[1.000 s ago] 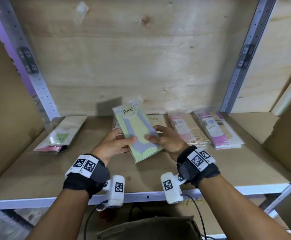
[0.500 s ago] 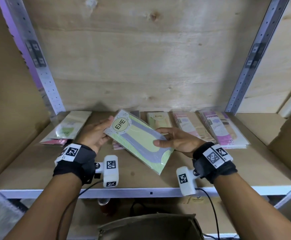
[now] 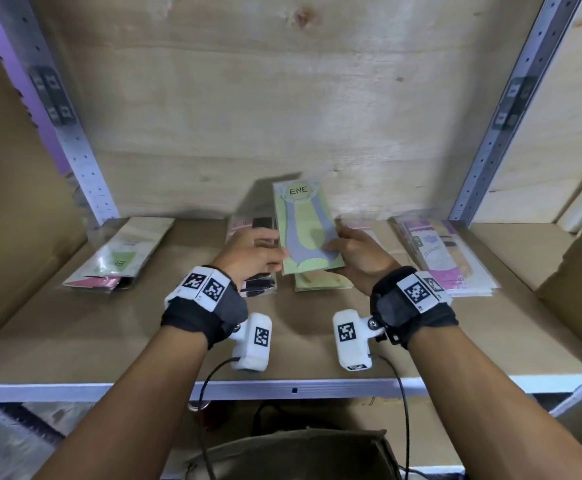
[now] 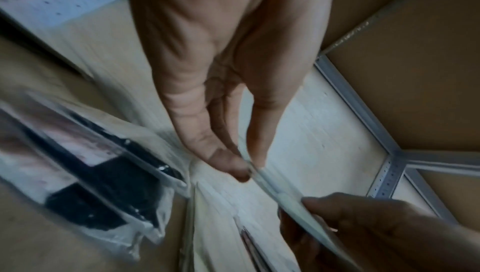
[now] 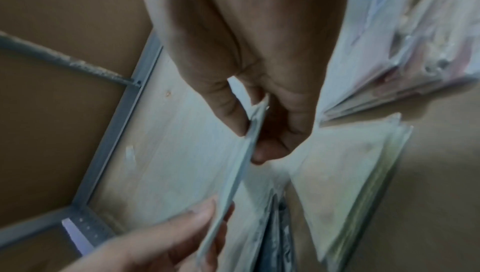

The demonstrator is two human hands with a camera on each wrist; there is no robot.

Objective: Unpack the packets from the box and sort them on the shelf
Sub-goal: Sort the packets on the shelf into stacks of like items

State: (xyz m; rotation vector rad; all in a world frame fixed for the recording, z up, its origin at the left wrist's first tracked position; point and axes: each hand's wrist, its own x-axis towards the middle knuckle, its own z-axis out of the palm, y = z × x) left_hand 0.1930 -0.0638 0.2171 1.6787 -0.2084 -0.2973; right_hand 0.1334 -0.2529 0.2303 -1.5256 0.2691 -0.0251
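Observation:
A light green packet marked ENE, with a grey sock shape on it, stands tilted upright above the shelf board. My left hand pinches its left edge and my right hand pinches its right edge. In the left wrist view the thumb and fingers clamp the thin packet edge. The right wrist view has the packet edge-on between thumb and fingers. Beneath it lies a short stack of green packets.
Other piles lie on the shelf: green and pink packets at left, black-and-pink ones under my left hand, purple and pink ones at right. Metal uprights flank the plywood back. A brown box sits below the shelf's front rail.
The packet has swung from lying slanted to the left to standing upright over the green stack. Both hands moved inward and kept their hold on its edges.

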